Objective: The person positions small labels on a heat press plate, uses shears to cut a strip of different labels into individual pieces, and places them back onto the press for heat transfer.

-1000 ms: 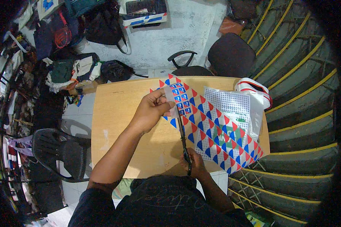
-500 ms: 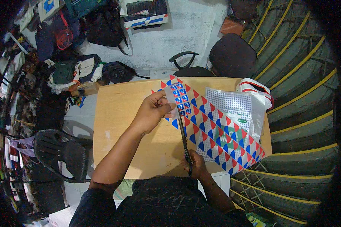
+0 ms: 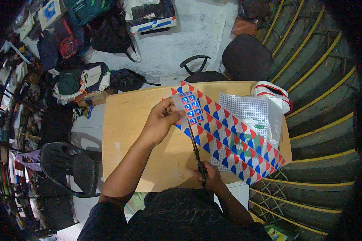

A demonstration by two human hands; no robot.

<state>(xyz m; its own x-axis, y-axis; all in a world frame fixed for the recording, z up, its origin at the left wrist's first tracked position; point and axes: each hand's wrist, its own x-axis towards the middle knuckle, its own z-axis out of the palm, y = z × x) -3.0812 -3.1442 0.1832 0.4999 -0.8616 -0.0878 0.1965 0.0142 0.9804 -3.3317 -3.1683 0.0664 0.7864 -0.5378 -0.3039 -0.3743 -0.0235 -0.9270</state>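
My left hand [image 3: 159,122] pinches the left margin of a small clear sheet [image 3: 193,106] printed with rows of blue-and-red squares. Long dark scissors [image 3: 198,156] are gripped in my right hand [image 3: 211,176] near the front edge of the table. Their blades point away from me, the tips at the lower edge of the small sheet; whether they cut into it is too fine to tell. Beneath lies a large clear sheet [image 3: 240,165] patterned with red and blue half-round shapes. Partly under that is a grid-printed sheet [image 3: 243,105] with green marks.
The light wooden table [image 3: 126,140] carries a white-and-red bundle [image 3: 271,91] at its far right corner. Black chairs stand at the left [image 3: 70,166] and beyond the far edge [image 3: 247,56]. Yellow-edged steps [image 3: 323,132] line the right. Bags and cloth [image 3: 82,82] are piled at the far left.
The whole view has shifted slightly, so the table sits a little farther right. Both hands keep their holds, and the small sheet and scissors have barely moved.
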